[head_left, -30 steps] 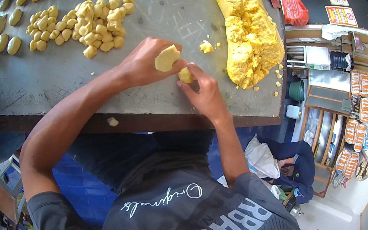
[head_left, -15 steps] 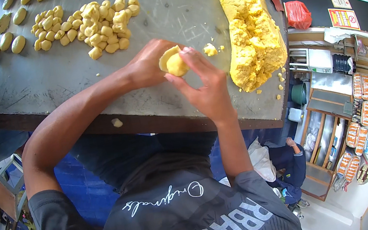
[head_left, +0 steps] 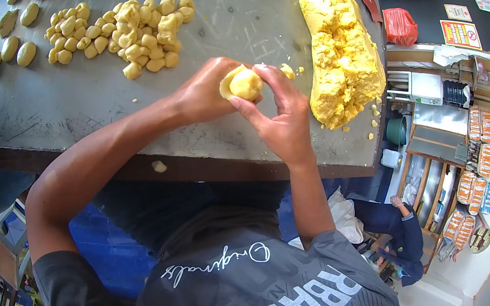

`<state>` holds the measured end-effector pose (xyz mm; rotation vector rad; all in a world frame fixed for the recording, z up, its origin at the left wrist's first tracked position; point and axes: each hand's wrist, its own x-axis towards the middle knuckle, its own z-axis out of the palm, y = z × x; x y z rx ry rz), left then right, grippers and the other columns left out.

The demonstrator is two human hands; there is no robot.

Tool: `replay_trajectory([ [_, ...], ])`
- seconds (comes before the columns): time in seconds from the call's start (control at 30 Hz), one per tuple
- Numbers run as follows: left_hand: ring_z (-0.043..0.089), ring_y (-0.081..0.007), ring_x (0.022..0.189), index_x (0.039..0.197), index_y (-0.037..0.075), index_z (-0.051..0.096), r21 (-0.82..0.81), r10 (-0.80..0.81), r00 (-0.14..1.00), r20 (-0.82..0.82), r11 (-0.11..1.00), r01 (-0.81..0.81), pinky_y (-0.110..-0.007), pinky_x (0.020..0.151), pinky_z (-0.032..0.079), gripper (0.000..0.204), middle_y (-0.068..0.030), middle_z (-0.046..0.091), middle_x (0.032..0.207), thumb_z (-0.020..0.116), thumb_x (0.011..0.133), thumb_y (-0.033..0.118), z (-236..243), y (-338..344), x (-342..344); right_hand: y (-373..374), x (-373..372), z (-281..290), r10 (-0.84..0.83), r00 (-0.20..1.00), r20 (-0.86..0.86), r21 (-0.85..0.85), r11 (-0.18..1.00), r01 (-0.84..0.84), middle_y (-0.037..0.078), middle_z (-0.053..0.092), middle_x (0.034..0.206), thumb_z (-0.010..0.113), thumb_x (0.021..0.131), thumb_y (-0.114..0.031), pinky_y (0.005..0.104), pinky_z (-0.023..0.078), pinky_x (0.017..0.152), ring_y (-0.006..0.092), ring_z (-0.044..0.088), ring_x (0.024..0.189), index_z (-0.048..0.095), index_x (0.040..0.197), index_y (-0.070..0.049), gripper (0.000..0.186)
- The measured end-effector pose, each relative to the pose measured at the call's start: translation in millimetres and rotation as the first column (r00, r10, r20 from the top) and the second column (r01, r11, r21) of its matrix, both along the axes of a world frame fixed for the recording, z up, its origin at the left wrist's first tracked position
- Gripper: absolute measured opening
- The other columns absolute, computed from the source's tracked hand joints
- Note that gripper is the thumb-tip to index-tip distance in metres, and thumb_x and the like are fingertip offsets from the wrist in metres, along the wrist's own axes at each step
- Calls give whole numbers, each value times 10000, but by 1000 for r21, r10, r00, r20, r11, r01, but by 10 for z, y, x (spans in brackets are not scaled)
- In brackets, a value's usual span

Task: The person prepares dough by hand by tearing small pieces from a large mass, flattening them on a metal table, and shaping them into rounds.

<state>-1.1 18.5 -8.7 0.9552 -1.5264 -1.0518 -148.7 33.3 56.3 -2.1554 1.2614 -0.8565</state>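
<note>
Above the near part of the metal table, my left hand [head_left: 201, 94] is curled around a pale dough wrapper [head_left: 226, 83]. A round lump of yellow filling [head_left: 246, 83] sits in that wrapper, with the dough edge standing up along its left side. My right hand [head_left: 285, 115] pinches the filled piece from the right, thumb below and fingers above. The left fingertips are mostly hidden. Right of my hands lies a large crumbly block of yellow filling [head_left: 341, 56]. Small pale dough pieces [head_left: 145, 38] are heaped at the far left, beside several smooth oval pieces [head_left: 26, 54].
The grey table [head_left: 79, 102] has a dark front edge. Filling crumbs [head_left: 371, 136] dot its right side, and a red scraper-like piece [head_left: 370, 7] lies at the right edge. Beyond are a red plastic bag [head_left: 400, 26], wooden shelving, and another person [head_left: 396, 232] at lower right.
My right fingers have closed in on the filling, and the wrapper has turned and sits more around it. The other person has bent over. The view has shifted slightly.
</note>
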Motion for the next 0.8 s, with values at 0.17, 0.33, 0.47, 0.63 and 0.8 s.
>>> replay_trajectory([
  [0.17,635,-277,685,842,-24,613,66,-185,982,-40,980,188,-369,614,473,263,-166,641,737,737,747,188,103,-95,64,-17,4,-33,35,999,-12,-103,994,-36,210,632,1069,774,743,-137,385,508,841,345,620,1009,611,1081,26,410],
  [0.33,620,-278,635,800,-39,587,62,-201,974,-103,976,208,-371,588,464,228,-168,629,700,707,707,131,157,-86,107,-22,22,-40,86,989,-120,-145,984,-103,215,622,1082,733,787,-149,433,449,941,377,595,1027,618,1062,45,356],
  [0.47,603,-282,746,882,-32,571,149,-217,976,-31,964,220,-372,661,463,295,-175,605,801,715,704,153,162,-97,120,-43,14,-17,154,978,-142,-109,979,-170,226,615,1100,673,846,-153,453,401,997,392,560,1090,613,1069,56,311],
  [0.63,585,-281,861,975,-8,571,178,-139,990,19,975,134,-367,746,465,404,-165,589,907,768,733,249,85,-46,88,-3,27,-32,84,996,10,10,996,-84,234,614,1094,679,848,-187,456,385,1010,400,540,1122,579,1118,54,375],
  [0.8,627,-285,755,925,-9,625,162,-225,971,-80,958,236,-361,692,491,366,-156,646,810,774,738,268,170,-92,121,52,28,3,18,999,41,-16,1000,-17,235,612,1104,725,810,-199,462,374,1019,406,552,1104,565,1139,46,441],
])
